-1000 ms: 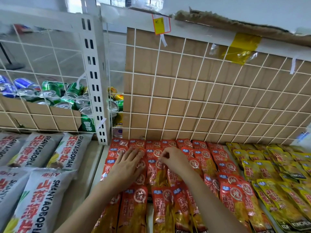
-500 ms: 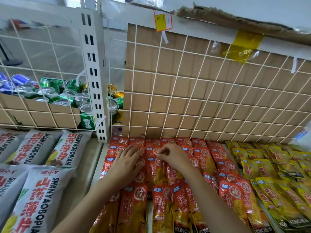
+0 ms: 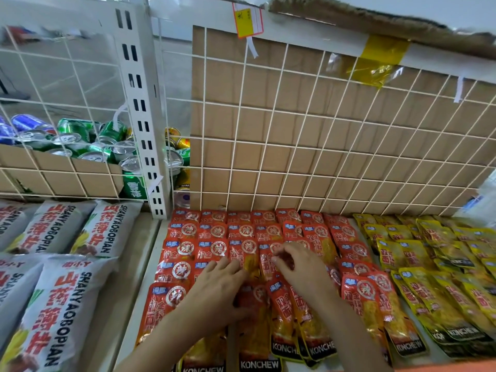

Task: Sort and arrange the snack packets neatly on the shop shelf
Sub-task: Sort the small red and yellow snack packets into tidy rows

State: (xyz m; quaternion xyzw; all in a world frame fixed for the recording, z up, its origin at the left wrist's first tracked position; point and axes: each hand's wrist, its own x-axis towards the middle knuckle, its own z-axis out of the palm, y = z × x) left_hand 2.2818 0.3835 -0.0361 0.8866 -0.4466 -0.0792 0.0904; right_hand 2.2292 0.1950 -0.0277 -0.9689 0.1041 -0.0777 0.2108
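Red snack packets (image 3: 214,234) lie in overlapping rows on the shelf, filling the middle section up to the wire back panel. My left hand (image 3: 217,285) lies flat on the packets of the middle rows, fingers straight and pointing away from me. My right hand (image 3: 300,267) sits just to its right, fingers bent, its fingertips pinching the top edge of one red packet (image 3: 271,253). Yellow snack packets (image 3: 418,253) of the same kind fill the section to the right.
Grey and white snack bags (image 3: 67,304) lie on the shelf at the left. A white slotted upright (image 3: 145,130) divides the sections. Behind the wire grid (image 3: 295,130) stand cardboard and a box of drink cans (image 3: 80,140).
Both hands have slid back toward me, from the rear rows of red packets to the middle rows. The camera has tilted, showing more of the front packets.
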